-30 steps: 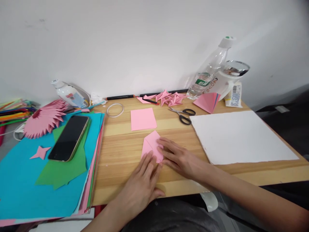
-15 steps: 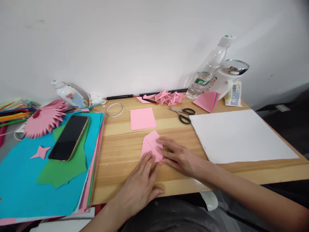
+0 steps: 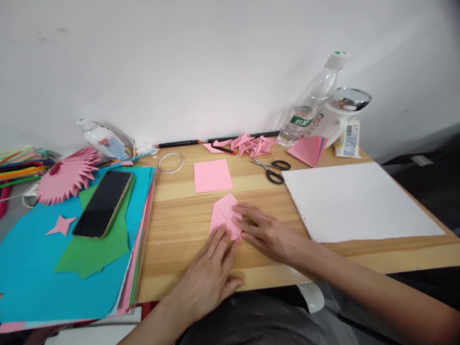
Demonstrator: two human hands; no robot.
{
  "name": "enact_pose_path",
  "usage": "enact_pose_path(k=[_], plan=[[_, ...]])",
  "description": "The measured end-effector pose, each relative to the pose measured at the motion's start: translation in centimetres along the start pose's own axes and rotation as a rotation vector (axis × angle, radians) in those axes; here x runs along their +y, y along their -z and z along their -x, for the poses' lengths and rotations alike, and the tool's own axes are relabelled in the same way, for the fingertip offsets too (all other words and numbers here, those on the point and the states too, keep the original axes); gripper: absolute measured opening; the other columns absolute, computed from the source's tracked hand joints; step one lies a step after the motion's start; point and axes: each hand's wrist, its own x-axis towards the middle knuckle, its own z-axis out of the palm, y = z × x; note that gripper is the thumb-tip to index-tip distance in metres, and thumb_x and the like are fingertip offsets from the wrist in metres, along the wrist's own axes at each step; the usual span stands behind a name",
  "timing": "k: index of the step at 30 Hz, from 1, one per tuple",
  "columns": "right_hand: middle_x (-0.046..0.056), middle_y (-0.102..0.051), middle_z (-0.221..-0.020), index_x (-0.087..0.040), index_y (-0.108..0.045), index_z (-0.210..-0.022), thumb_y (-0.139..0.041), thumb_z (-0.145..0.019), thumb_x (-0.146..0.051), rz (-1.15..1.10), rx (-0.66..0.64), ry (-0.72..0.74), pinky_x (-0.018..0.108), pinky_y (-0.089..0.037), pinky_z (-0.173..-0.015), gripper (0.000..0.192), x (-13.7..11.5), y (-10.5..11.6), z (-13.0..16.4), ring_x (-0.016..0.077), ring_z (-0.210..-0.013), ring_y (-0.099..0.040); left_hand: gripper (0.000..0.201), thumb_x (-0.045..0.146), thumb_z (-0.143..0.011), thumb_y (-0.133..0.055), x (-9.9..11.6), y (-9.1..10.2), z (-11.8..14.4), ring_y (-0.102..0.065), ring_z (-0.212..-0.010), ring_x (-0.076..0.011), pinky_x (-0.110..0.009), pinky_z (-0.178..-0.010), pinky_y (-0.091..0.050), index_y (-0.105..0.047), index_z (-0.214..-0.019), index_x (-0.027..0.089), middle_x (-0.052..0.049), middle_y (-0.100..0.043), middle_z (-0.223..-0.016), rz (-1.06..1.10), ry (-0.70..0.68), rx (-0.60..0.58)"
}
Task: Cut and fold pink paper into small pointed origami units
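Note:
A partly folded pink sheet of origami paper (image 3: 224, 213) lies on the wooden table, with a diagonal seam across it and a point at its far end. My left hand (image 3: 212, 266) rests flat on its near left part, fingers stretched out and the thumb on the table's edge. From the right, my right hand (image 3: 264, 232) presses its extended fingertips on the sheet's right edge. Both hands hide the near corner of the paper. Just beyond the fold lies a stack of pink square paper (image 3: 213, 176).
Scissors (image 3: 272, 170) lie behind the right hand, beside a white board (image 3: 362, 203). A phone (image 3: 103, 203) sits on coloured paper (image 3: 39, 268) at left. Along the wall are pink folded stars (image 3: 251, 145), a tape roll (image 3: 171, 163) and a water bottle (image 3: 312, 103).
Almost nothing differs. Both hands stay on the folded pink paper in nearly the same place.

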Motion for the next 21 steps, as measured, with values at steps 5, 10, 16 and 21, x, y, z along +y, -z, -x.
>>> enact_pose_path(k=[5,10,16,21], plan=[[0.021,-0.050,-0.129,-0.011,-0.057,-0.115,-0.045,-0.093,-0.019,0.012,0.035,-0.002,0.046,-0.046,-0.100,0.026,-0.23,-0.11,-0.14,0.0276,-0.129,-0.040,0.066,0.048,-0.089,-0.045,-0.02,-0.51,0.19,-0.029,-0.134,-0.0342,-0.045,-0.103,-0.040,-0.037,-0.134,0.001,-0.024,-0.045,-0.136,-0.076,-0.024,0.028],[0.018,-0.050,-0.130,-0.014,-0.057,-0.116,-0.046,-0.092,-0.019,0.003,0.031,-0.016,0.047,-0.046,-0.100,0.027,-0.24,-0.08,-0.09,0.0274,-0.129,-0.040,0.066,0.048,-0.091,-0.040,0.19,-0.77,0.36,-0.028,-0.135,-0.0321,-0.044,-0.105,-0.036,-0.034,-0.136,0.001,-0.023,-0.046,-0.136,-0.110,-0.016,0.047],[0.019,-0.048,-0.132,-0.013,-0.057,-0.116,-0.045,-0.092,-0.019,0.016,0.018,-0.015,0.048,-0.045,-0.101,0.027,-0.34,-0.07,-0.10,0.0279,-0.130,-0.038,0.065,0.047,-0.091,-0.039,0.42,-0.49,0.22,-0.031,-0.134,-0.0310,-0.042,-0.108,-0.031,-0.032,-0.137,0.001,-0.022,-0.049,-0.134,-0.137,-0.011,0.064],[0.021,-0.048,-0.132,-0.010,-0.058,-0.113,-0.044,-0.092,-0.017,0.034,-0.018,-0.022,0.047,-0.044,-0.102,0.026,-0.51,0.02,-0.10,0.0287,-0.131,-0.036,0.061,0.047,-0.092,-0.036,0.80,-0.07,-0.18,-0.040,-0.129,-0.0322,-0.042,-0.107,-0.032,-0.045,-0.128,-0.002,-0.022,-0.052,-0.131,-0.239,-0.017,0.029]])
